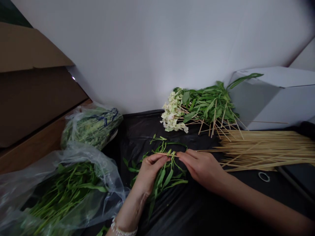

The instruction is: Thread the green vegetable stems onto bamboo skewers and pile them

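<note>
On my feed, the left hand (150, 173) is closed, its fingers curled over a thin wooden skewer (165, 153) and the leafy green stems (163, 177) beneath it. The right hand (201, 168) reaches in from the other side, fingers almost straight and nearly closed, their tips at the skewer's far end. I cannot tell whether they pinch it or only touch it, since the thumb is hidden.

The skewer lies almost level just above the black plastic sheet (137, 147). I judge it light and stiff but thin enough to snap under a sideways load, so I would hold it close to the stems. The stems look soft and limp, and the leaves will flop and tear easily; the firmer stem is the better place to hold.

Beyond the fingertips, a loose bundle of bamboo skewers (265, 150) lies to the right. Past it, a heap of skewered greens (206, 106) rests by the white wall. More greens sit in clear plastic bags (66, 193) at the left.
</note>
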A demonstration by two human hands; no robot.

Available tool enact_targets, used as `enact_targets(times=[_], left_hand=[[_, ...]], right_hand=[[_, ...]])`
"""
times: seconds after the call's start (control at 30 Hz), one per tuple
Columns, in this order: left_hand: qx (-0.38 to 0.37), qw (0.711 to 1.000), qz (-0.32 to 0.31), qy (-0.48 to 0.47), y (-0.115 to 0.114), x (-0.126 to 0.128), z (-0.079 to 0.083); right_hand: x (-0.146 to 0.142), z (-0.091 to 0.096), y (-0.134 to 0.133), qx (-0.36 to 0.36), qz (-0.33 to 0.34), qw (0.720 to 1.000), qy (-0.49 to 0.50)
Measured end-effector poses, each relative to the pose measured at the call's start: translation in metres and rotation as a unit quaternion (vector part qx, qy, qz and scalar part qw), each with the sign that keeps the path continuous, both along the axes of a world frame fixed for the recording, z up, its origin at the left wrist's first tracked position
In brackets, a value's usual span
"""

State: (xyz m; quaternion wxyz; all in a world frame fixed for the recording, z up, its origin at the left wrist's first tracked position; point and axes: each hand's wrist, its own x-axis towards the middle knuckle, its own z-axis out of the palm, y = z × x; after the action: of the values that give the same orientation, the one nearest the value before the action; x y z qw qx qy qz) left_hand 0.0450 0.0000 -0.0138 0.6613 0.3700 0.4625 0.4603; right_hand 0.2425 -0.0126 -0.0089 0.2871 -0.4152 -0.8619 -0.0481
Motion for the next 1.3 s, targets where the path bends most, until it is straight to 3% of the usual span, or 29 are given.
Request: enact_targets(times=[0.17,0.33,0.43,0.5,0.6,0.7,0.8,0.9,1.0,1.17,1.3], left_hand=[[0.019,1.0,-0.016,0.006,0.002,0.001,-0.007],[0.07,0.99,0.078,0.097,0.01,-0.004,-0.008],[0.125,0.977,0.005,0.174,0.007,-0.001,-0.01],[0.179,0.948,-0.094,0.245,0.002,0.003,-0.012],[0.269,0.864,-0.207,0.371,-0.005,0.007,-0.016],[0.304,0.797,-0.249,0.458,-0.007,0.008,-0.019],[0.324,0.782,-0.244,0.473,-0.006,0.005,-0.02],[0.335,0.809,-0.194,0.443,-0.002,0.0,-0.019],[0.3,0.863,-0.106,0.393,0.004,-0.008,-0.015],[0.157,0.965,0.023,0.207,0.015,-0.02,-0.008],[0.068,0.995,0.048,0.046,0.016,-0.019,0.0]], right_hand=[[0.003,0.002,0.003,-0.017,-0.009,0.999,0.03],[0.019,0.02,0.011,0.066,-0.058,0.982,0.17],[0.028,0.033,0.013,0.104,-0.109,0.964,0.22],[0.032,0.038,0.013,0.119,-0.125,0.957,0.233],[0.034,0.041,0.013,0.121,-0.129,0.957,0.231],[0.034,0.039,0.012,0.116,-0.126,0.96,0.222],[0.032,0.038,0.012,0.113,-0.119,0.962,0.218],[0.031,0.038,0.011,0.109,-0.11,0.963,0.22],[0.031,0.039,0.01,0.107,-0.096,0.964,0.222],[0.028,0.037,0.008,0.075,-0.056,0.969,0.23],[0.022,0.028,0.009,0.007,-0.006,0.982,0.188]])
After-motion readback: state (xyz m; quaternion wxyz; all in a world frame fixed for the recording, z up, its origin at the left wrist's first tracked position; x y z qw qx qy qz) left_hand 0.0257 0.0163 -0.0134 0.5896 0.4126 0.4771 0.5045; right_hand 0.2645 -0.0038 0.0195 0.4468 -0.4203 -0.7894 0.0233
